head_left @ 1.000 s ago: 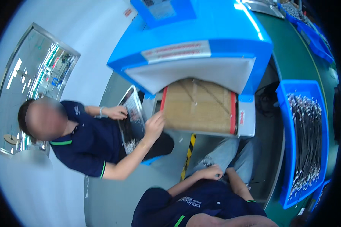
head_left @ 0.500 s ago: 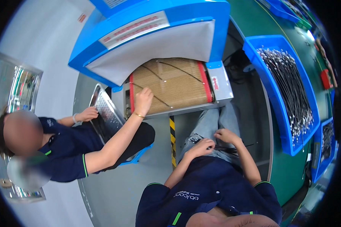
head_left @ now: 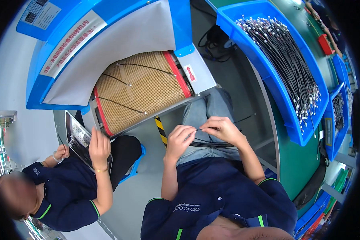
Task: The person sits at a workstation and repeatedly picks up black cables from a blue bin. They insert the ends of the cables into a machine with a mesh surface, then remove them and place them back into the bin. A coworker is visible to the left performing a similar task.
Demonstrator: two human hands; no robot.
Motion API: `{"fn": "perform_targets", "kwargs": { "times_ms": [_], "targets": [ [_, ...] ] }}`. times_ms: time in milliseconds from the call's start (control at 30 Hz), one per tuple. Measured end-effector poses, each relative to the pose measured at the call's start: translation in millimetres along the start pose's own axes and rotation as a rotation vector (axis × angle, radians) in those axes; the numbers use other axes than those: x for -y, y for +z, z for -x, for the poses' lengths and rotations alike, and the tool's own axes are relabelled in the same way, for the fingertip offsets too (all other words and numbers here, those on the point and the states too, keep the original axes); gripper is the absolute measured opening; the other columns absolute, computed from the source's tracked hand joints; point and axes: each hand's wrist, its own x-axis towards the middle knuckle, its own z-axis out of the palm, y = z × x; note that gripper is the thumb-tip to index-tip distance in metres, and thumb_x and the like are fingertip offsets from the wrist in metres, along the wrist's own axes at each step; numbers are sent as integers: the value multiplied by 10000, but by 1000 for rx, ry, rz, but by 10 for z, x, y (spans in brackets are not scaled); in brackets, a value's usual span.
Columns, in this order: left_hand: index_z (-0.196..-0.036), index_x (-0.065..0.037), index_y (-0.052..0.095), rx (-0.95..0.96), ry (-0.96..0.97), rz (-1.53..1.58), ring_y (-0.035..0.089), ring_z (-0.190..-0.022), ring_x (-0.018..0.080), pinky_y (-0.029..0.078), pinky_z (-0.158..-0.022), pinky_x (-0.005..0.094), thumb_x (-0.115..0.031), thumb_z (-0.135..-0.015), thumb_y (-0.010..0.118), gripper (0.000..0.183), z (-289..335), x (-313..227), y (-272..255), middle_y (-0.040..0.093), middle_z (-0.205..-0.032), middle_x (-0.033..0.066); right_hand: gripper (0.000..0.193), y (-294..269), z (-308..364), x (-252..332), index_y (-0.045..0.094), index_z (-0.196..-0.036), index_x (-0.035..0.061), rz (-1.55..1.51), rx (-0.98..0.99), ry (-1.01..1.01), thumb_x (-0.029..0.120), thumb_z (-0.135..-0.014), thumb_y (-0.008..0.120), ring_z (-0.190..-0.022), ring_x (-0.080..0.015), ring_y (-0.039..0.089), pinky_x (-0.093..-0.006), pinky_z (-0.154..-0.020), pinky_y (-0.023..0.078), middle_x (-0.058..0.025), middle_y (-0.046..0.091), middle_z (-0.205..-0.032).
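Above my lap, a thin black cable [head_left: 244,119] is pinched between the fingertips of my left hand [head_left: 179,141] and my right hand [head_left: 225,129]. The hands are close together, and one cable end sticks out past my right hand. A bundle of similar black cables [head_left: 212,144] lies across my thighs, just below both hands. Ahead is a mesh conveyor belt [head_left: 142,90] with red edges, where several black cables lie apart from each other. Neither of my hands touches the belt.
A blue machine housing [head_left: 181,24] with a white curtain [head_left: 120,52] stands over the belt. At left a co-worker sits with a metal tray [head_left: 78,132]. A blue bin [head_left: 322,96] full of black cables rests on the green table [head_left: 286,156] at right.
My hands have come up from my lap and closed together on a cable. The co-worker's hand has drawn back from the belt toward the tray. The view has shifted.
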Motion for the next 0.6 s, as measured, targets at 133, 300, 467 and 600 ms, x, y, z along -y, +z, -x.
{"fn": "perform_targets", "kwargs": {
  "times_ms": [133,300,467,600],
  "targets": [
    [-830,-28,658,-41,37,-23,641,-746,219,514,-656,316,26,-691,719,161,-50,-22,21,666,-838,78,117,16,-1,-12,696,-889,30,109,-63,-119,75,-780,694,-714,-234,629,-321,-620,498,-91,646,-790],
    [-803,-29,648,-11,114,-83,633,-738,220,509,-638,321,10,-680,721,149,-76,-3,3,662,-812,68,122,-7,18,-21,699,-896,31,36,-27,-84,60,-778,687,-734,-232,632,-319,-634,503,-89,644,-828],
    [-784,-25,648,5,24,-77,624,-735,213,495,-635,312,32,-681,708,132,-64,53,-137,664,-803,73,173,-176,64,-68,706,-935,56,73,-58,-62,42,-764,690,-728,-212,617,-322,-634,497,-64,623,-846],
    [-790,-23,646,55,-29,-23,604,-715,205,478,-619,300,27,-685,705,130,-121,64,-136,651,-776,72,178,-166,16,-18,701,-926,74,144,-79,-146,74,-749,708,-705,-217,604,-327,-626,494,-63,609,-825]
  ]
}}
